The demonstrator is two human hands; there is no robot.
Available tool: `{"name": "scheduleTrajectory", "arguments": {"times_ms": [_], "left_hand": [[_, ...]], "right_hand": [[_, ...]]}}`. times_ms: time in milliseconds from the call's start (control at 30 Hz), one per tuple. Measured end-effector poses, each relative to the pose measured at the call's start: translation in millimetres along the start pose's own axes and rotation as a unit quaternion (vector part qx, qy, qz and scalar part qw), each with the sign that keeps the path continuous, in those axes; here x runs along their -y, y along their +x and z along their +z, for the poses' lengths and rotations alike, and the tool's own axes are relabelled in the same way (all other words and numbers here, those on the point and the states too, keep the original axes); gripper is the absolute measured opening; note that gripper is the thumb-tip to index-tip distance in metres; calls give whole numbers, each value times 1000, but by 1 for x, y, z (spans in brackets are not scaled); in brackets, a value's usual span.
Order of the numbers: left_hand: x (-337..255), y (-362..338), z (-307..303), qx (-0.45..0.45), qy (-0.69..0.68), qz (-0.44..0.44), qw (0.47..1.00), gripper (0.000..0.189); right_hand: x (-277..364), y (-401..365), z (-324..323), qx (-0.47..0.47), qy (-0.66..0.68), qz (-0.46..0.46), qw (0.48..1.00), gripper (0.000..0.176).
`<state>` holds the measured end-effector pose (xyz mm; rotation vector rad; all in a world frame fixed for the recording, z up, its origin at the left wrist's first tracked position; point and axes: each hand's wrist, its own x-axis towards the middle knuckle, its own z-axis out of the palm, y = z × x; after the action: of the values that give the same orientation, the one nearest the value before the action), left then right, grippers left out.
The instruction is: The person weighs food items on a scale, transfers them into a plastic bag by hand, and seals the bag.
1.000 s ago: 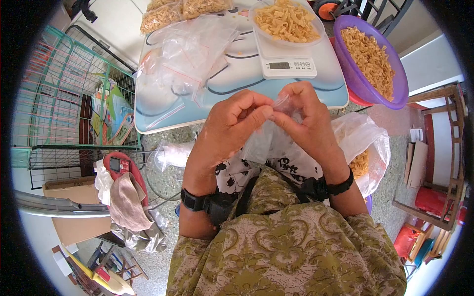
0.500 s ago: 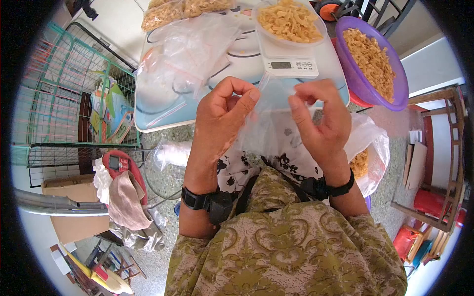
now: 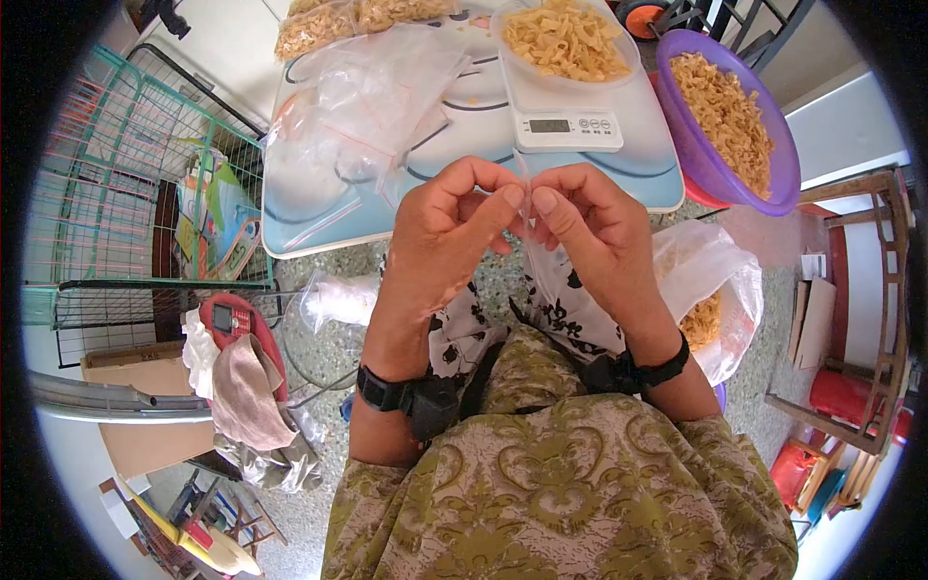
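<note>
A clear plastic bag (image 3: 543,266) hangs from the fingertips of both hands, just in front of the table's near edge. My left hand (image 3: 454,217) pinches one side of its top, and my right hand (image 3: 594,222) pinches the other, with the fingertips almost touching. Beyond them a white digital scale (image 3: 565,130) carries a clear tray of yellow dried strips (image 3: 564,41). A pile of empty clear bags (image 3: 372,97) lies on the table, left of the scale.
Filled bags (image 3: 319,34) lie at the back of the table (image 3: 314,217). A purple basin (image 3: 788,159) of dried pieces stands right. Below it is a white plastic bag (image 3: 739,300) with food. Wire cages (image 3: 106,174) and a red stool (image 3: 275,362) stand left.
My right hand has moved left and closed on the bag beside my left hand. The bag, spread between the hands before, now hangs narrow and edge-on.
</note>
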<state>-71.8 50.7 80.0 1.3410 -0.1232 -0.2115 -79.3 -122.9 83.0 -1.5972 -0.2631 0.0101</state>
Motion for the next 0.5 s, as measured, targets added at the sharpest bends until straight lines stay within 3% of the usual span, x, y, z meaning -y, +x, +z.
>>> {"name": "scheduleTrajectory", "arguments": {"times_ms": [500], "left_hand": [[4, -1, 3, 20, -10, -30, 999, 13]], "right_hand": [[-4, 0, -2, 14, -36, 44, 998, 8]]}}
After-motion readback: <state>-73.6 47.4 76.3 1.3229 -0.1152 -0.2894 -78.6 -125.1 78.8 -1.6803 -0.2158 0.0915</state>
